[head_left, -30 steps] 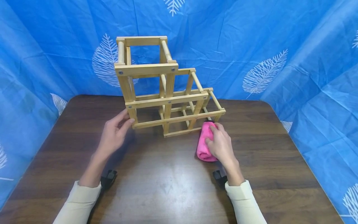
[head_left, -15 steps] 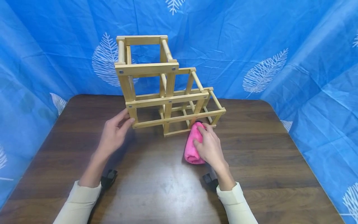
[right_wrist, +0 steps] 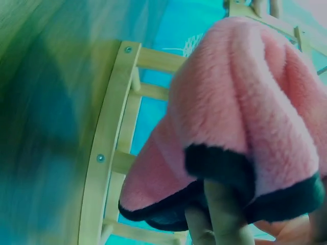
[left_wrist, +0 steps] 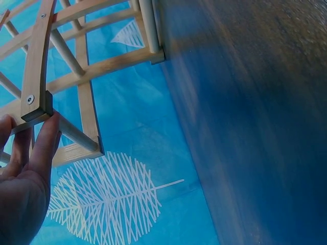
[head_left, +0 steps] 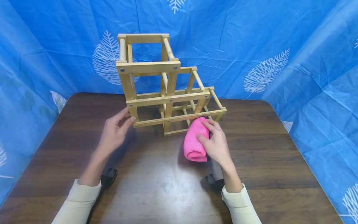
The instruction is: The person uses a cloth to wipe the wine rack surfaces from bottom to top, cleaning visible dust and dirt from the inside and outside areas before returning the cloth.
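Observation:
A stepped wooden rack (head_left: 148, 67) of slats and dowels stands at the back of the table, taller on its left side. My left hand (head_left: 113, 133) holds the rack's lower left post between thumb and fingers; in the left wrist view, its fingers (left_wrist: 45, 145) lie against a slat end with a screw. In my right hand (head_left: 218, 144) is a pink fleecy cloth (head_left: 195, 140), bunched up against the front of the rack's lowest rail. The right wrist view shows the cloth's dark edging (right_wrist: 219, 163) and fingers (right_wrist: 225, 212) partly hidden beneath it.
A dark brown wooden table (head_left: 167, 193) lies under everything. Behind it and along the sides hangs a blue curtain (head_left: 218, 56) with white leaf prints, close behind the rack. Black wrist mounts (head_left: 109, 176) sit by both wrists.
My right hand has moved left along the rack's front with the pink cloth, then slightly back right. The cloth has turned and bulged up over the rail. My left hand stays on the post.

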Motion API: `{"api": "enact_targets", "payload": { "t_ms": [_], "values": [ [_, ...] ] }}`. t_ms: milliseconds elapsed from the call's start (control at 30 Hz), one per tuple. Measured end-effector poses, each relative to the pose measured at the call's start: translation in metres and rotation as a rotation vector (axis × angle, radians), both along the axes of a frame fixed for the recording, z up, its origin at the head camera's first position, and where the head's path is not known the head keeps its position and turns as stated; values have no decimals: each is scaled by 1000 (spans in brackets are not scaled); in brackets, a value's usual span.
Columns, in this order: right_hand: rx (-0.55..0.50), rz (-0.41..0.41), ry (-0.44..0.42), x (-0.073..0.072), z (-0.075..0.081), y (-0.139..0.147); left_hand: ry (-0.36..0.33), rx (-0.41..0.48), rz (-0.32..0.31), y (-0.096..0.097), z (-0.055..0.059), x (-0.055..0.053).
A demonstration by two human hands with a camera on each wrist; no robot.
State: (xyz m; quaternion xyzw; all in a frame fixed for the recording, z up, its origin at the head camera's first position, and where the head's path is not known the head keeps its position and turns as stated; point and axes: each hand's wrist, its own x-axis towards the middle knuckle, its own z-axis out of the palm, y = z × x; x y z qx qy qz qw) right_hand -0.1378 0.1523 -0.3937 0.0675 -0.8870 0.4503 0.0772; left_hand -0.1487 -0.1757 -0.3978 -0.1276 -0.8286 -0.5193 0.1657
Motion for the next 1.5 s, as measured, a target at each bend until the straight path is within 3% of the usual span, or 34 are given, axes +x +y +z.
{"api": "enact_targets", "payload": {
  "t_ms": [100, 567, 1000, 1200, 1500],
  "values": [
    [-45, 0, -14, -1, 0, -1, -3, -6, 3, 0, 0, -1],
    [-39, 30, -67, -7, -25, -19, -14, -19, -14, 0, 0, -1],
    [-122, 40, -23, -1, -14, -25, -9, -19, -8, 0, -1, -1],
    [-92, 7, -28, -3, -18, -23, -12, -22, -9, 0, 0, -1],
    [35, -11, -7, -7, -21, -17, -22, -10, -17, -1, 3, 0]
  ]
}}
